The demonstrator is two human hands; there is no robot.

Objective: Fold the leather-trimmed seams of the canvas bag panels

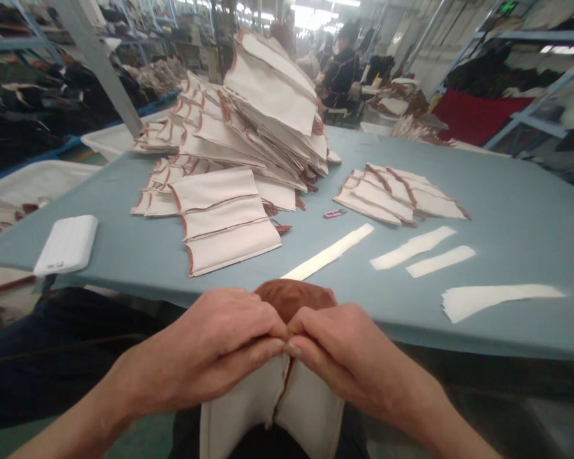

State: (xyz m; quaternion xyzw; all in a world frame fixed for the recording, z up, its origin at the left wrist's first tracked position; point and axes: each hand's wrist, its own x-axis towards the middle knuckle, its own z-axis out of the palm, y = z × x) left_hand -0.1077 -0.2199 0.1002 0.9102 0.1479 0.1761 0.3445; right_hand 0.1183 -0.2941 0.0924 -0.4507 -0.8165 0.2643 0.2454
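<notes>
A cream fabric panel (239,401) with brown seam edges and a brown underside or lining hangs over my lap at the table's front edge. My left hand (224,344) pinches it from the left near the middle seam. From the right, my right hand (339,347) pinches the same panel, and the fingertips of both hands meet at the seam. Brown material (294,294) shows beyond the fingers, resting at the table edge. What lies between the fingertips is hidden.
On the blue-green table (507,229) stands a tall pile of similar panels (268,95), with one panel (229,220) in front. A smaller stack (402,194), pink thread snips (335,213), cream strips (335,252) and a white device (67,244) lie around. People work behind.
</notes>
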